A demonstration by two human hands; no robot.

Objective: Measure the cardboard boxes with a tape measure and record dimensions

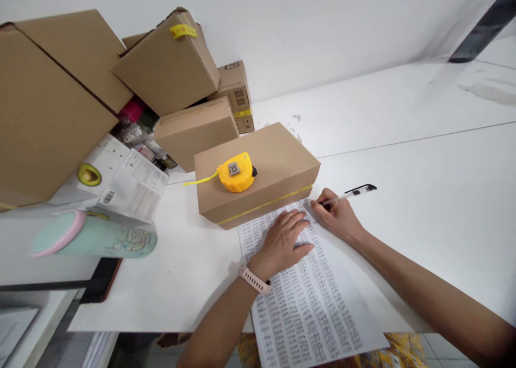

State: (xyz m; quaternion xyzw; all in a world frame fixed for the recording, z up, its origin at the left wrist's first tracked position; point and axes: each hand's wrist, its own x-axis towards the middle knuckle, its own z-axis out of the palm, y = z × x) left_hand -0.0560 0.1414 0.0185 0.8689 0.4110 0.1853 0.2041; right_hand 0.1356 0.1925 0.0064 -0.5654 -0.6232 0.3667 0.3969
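Note:
My right hand (337, 215) grips a white pen with a black cap (351, 193), its tip on the top of a printed sheet full of small rows of text (310, 298). My left hand (284, 240), a pink watch strap at its wrist, lies flat with spread fingers on that sheet. Just beyond both hands stands a closed cardboard box (278, 164) with yellow tape along its side. A yellow tape measure (236, 172) rests on the box top, a short length of blade sticking out to the left.
Several more cardboard boxes (169, 62) are stacked at the back left on the white table (423, 196). A mint and pink bottle (97, 238) lies on its side at left, next to a white printed carton (129, 182).

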